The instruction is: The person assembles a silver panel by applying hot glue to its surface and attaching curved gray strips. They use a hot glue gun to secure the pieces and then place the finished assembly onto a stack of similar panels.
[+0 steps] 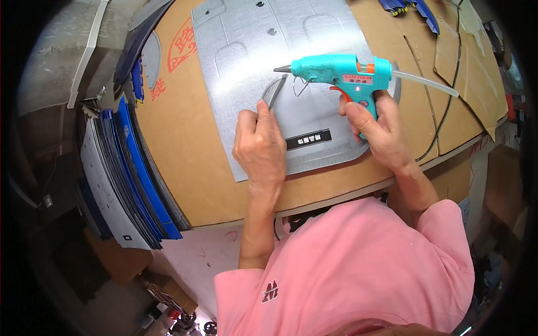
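Note:
My right hand (384, 131) is wrapped round the handle of a turquoise hot glue gun (322, 69). The gun's dark nozzle points left, a translucent glue stick (428, 82) juts from its back, and an orange trigger shows beneath. Between my left thumb and fingers is a curved grey strip (274, 92), its upper end just below the nozzle; my left hand (259, 144) is closed on the lower end. Both hands are over a silver-grey textured panel (232, 84) with curved outlines and small round metal-looking spots. A black label (309, 139) lies along its near part.
Brown board with red markings covers the table (168, 129). Stacked blue and grey panels (131, 173) stand at the left edge. Blue-and-yellow pieces (423, 17) lie at the far right. A black cord (448, 109) runs down the right side beside cardboard sheets (476, 84).

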The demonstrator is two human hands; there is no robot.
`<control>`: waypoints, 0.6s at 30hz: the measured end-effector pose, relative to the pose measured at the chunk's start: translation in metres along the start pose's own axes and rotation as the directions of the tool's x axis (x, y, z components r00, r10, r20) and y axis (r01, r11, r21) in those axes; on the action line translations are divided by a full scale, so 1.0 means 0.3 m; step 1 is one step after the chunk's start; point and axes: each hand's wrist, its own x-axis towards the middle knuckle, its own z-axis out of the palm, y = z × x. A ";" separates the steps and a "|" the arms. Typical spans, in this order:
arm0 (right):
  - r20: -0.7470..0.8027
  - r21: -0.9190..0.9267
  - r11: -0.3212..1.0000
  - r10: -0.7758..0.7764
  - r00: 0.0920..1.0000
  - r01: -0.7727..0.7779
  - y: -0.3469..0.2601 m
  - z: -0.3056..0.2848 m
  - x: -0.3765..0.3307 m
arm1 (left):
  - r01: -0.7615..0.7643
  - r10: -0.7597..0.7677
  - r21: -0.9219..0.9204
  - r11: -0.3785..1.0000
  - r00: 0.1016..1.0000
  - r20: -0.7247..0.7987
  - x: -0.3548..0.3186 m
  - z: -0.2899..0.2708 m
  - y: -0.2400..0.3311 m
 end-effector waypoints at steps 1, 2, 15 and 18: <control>-0.008 0.037 0.999 0.030 1.000 -0.030 -0.005 0.003 -0.002 | -0.008 0.008 0.005 1.000 1.000 0.002 -0.001 0.004 -0.003; 0.006 0.039 0.998 0.045 0.999 -0.045 -0.001 -0.001 -0.003 | -0.017 0.017 0.010 1.000 1.000 0.005 -0.002 0.009 -0.006; 0.007 0.001 0.999 -0.042 0.999 0.042 -0.072 -0.051 0.018 | -0.204 0.200 -0.002 0.979 0.954 0.222 0.074 -0.001 -0.041; 0.065 -0.171 0.985 0.005 0.998 0.006 -0.105 -0.106 0.036 | -0.162 0.165 -0.029 0.986 0.964 0.207 0.061 0.007 -0.047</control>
